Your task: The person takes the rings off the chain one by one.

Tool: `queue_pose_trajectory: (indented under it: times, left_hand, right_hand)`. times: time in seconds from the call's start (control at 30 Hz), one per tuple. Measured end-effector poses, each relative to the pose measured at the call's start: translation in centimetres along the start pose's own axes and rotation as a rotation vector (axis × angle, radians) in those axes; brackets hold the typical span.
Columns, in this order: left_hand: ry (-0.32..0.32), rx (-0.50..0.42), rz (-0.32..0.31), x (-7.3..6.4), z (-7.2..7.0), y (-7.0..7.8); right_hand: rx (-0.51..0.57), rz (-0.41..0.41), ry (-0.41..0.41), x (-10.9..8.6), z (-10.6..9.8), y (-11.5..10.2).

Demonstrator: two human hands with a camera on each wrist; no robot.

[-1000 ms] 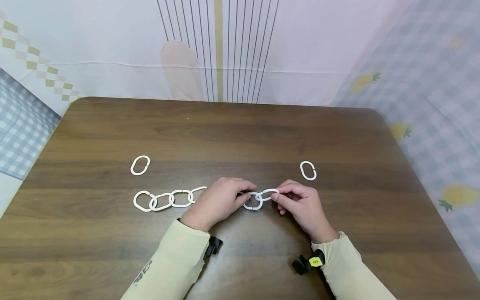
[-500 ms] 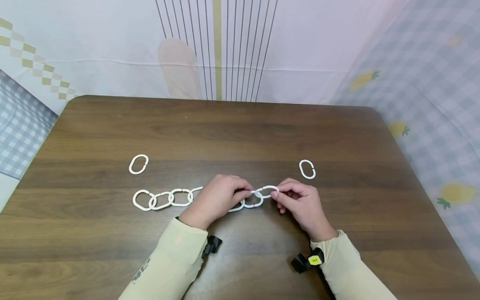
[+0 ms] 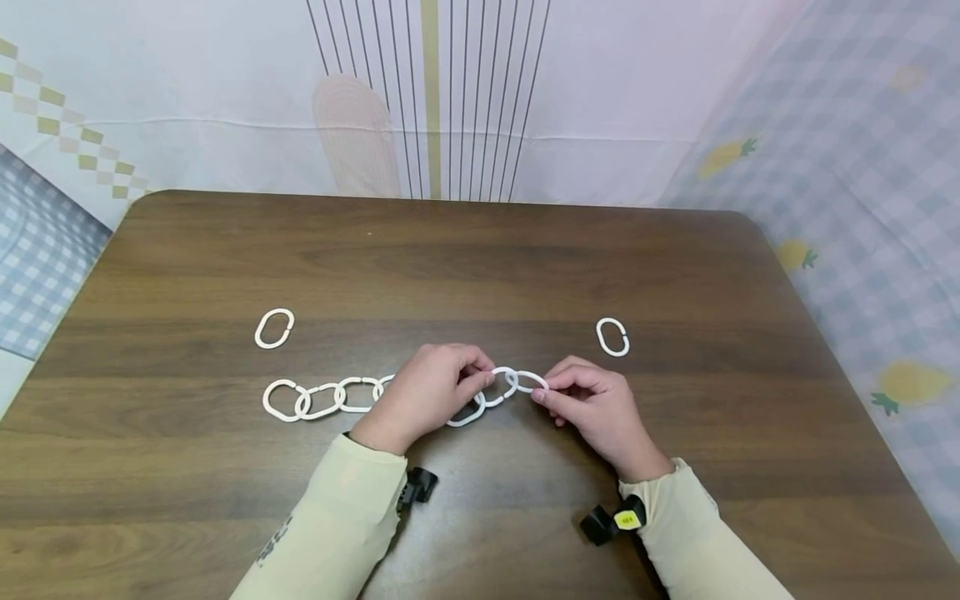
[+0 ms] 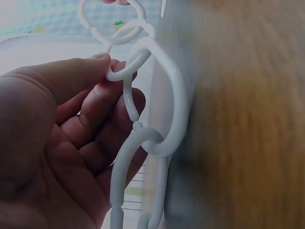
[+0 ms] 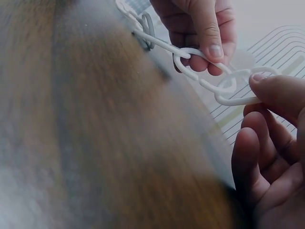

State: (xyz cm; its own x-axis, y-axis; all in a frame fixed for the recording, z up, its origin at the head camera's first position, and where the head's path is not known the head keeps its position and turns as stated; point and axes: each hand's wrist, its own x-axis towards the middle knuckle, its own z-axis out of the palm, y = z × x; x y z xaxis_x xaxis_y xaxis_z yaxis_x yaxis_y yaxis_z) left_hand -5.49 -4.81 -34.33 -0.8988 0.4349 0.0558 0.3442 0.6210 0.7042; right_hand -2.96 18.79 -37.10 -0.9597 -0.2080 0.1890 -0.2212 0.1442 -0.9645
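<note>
A chain of white plastic C-shaped links (image 3: 287, 419) lies across the table, its right part raised between the hands. My left hand (image 3: 427, 392) pinches the second link from the right end between thumb and fingertips. My right hand (image 3: 592, 404) pinches the end link (image 5: 238, 101) between thumb and index finger. These two links hook through each other, as the right wrist view shows. In the left wrist view another link (image 4: 178, 95) hangs from the pinched one, close beside the palm. The left hand hides the middle of the chain from the head view.
One loose white link (image 3: 260, 332) lies behind the chain's left end. A second loose link (image 3: 599, 332) lies beyond the right hand. The brown wooden table (image 3: 480, 275) ends at a patterned cloth (image 3: 600, 92) behind it.
The left fingers have gone from beside the second-last link to pinching it. That link has been raised, and another link has come into view below the hand. The right hand keeps the end link.
</note>
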Motion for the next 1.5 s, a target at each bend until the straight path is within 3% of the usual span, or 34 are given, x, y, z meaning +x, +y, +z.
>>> queue_pose_trajectory:
  times: [0.57, 1.1, 1.5]
  left_hand:
    - [0.029, -0.199, -0.038, -0.1, -0.6, -0.1]
    - [0.024, -0.272, -0.017, -0.2, -0.9, 0.2]
    - [0.039, -0.307, -0.035, -0.4, -1.6, -0.2]
  right_hand:
    - [-0.133, -0.020, -0.077, 0.0, 0.0, 0.2]
    - [-0.175, -0.032, -0.104, 0.0, 0.1, 0.1]
    - [-0.183, -0.024, -0.092, 0.0, 0.2, 0.1]
